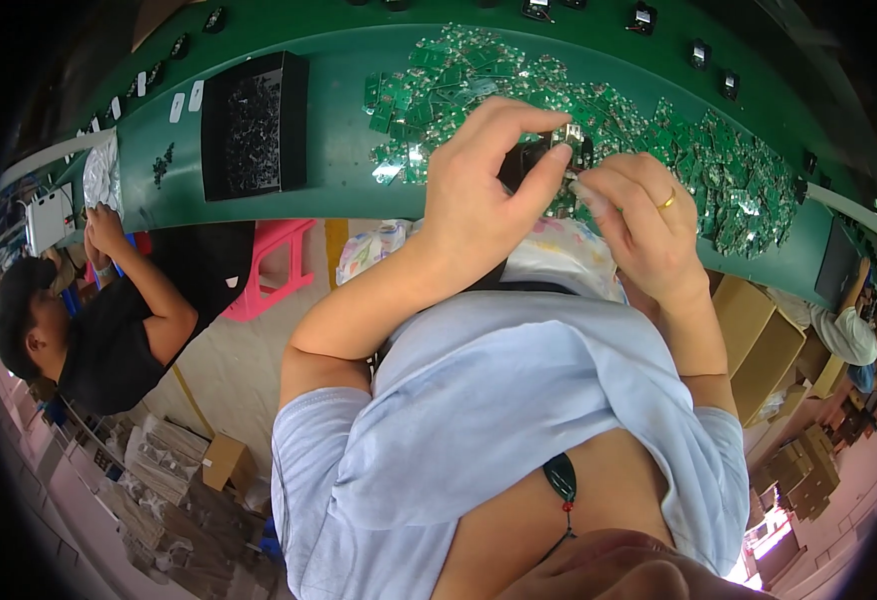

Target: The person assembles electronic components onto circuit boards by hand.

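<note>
Both grips pinch one small black boxy part (539, 160): left hand (484, 185), right hand (639, 220).

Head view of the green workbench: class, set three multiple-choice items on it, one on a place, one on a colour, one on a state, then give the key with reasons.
1. Where does the pile of small circuit boards lie?
A. on the green bench, just beyond the hands
B. inside the black tray
C. on the floor

2. What colour is the stool under the bench?
A. blue
B. pink
C. yellow

3. How is the small dark part held?
A. lying loose on the bench
B. by one hand only
C. pinched between left hand and right hand

Key: A, the boards spread over the bench top; B, the stool's frame shows pink; C, fingertips of both hands meet on the part.
</note>
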Motion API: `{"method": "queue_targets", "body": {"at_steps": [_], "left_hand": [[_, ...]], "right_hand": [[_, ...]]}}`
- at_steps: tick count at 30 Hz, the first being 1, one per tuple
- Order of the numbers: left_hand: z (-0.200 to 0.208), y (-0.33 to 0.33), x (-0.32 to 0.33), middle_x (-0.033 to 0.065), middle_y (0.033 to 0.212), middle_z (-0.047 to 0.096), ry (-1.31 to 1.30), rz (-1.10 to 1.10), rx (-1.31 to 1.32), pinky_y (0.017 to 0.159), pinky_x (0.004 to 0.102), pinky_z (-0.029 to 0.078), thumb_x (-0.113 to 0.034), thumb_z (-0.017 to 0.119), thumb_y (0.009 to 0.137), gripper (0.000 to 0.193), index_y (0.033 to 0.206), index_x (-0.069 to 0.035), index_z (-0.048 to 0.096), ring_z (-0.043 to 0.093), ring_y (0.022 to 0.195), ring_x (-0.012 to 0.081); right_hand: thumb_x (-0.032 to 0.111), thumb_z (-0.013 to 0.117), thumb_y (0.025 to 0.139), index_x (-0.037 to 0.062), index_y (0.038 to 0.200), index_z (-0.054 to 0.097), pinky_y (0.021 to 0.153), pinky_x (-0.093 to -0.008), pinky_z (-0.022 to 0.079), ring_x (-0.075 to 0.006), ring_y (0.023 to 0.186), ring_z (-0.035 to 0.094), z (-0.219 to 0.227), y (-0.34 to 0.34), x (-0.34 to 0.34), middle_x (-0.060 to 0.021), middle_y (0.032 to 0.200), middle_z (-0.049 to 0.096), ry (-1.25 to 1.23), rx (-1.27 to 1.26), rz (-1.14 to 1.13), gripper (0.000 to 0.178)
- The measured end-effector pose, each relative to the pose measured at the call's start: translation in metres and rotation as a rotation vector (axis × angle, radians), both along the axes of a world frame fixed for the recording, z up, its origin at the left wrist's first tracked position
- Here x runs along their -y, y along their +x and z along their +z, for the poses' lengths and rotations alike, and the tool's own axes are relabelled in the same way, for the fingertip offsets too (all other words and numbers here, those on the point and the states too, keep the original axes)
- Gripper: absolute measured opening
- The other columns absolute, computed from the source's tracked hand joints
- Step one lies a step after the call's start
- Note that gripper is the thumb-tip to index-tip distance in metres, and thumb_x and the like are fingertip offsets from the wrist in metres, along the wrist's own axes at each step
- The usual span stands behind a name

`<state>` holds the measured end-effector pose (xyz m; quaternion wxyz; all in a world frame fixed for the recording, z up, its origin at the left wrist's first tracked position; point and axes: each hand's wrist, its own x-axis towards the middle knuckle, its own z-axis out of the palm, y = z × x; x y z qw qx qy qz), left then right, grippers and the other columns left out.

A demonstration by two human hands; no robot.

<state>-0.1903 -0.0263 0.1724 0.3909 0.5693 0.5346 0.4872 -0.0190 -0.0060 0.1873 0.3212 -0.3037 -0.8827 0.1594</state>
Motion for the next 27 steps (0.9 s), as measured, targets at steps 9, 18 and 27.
{"method": "queue_targets", "body": {"at_steps": [9, 18, 27], "left_hand": [[-0.008, 0.004, -0.003, 0.009, 0.084, 0.057, 0.214, 0.033, -0.093, 0.056, 0.029, 0.048, -0.005, 0.065, 0.073, 0.021, 0.094, -0.004, 0.061, 0.059, 0.066, 0.0223], [-0.015, 0.005, -0.005, 0.0099, 0.084, 0.056, 0.251, 0.011, -0.111, 0.055, 0.029, 0.048, -0.005, 0.065, 0.074, 0.022, 0.095, -0.004, 0.061, 0.059, 0.066, 0.0219], [-0.029, 0.003, -0.006, 0.007, 0.1, 0.05, -0.035, -0.02, 0.067, 0.066, 0.0218, 0.045, -0.013, 0.06, 0.084, 0.03, 0.112, -0.003, 0.055, 0.052, 0.086, 0.0113]], "right_hand": [[-0.002, 0.064, 0.064, 0.0012, 0.086, 0.056, 0.058, -0.0341, 0.048, -0.0265, 0.07, 0.056, 0.004, -0.006, -0.003, -0.0102, 0.083, 0.054, 0.036, 0.086, 0.0, 0.023], [-0.004, 0.063, 0.068, 0.0014, 0.081, 0.055, 0.053, -0.0312, 0.045, -0.0243, 0.063, 0.055, -0.016, 0.002, -0.016, -0.0099, 0.076, 0.053, -0.167, -0.042, 0.013, 0.017], [0.002, 0.058, 0.083, 0.0024, 0.117, 0.035, 0.052, -0.0202, 0.042, -0.0108, 0.062, 0.055, -0.029, -0.015, 0.012, -0.0067, 0.08, 0.056, -1.012, -0.684, -0.331, 0.041]]}}
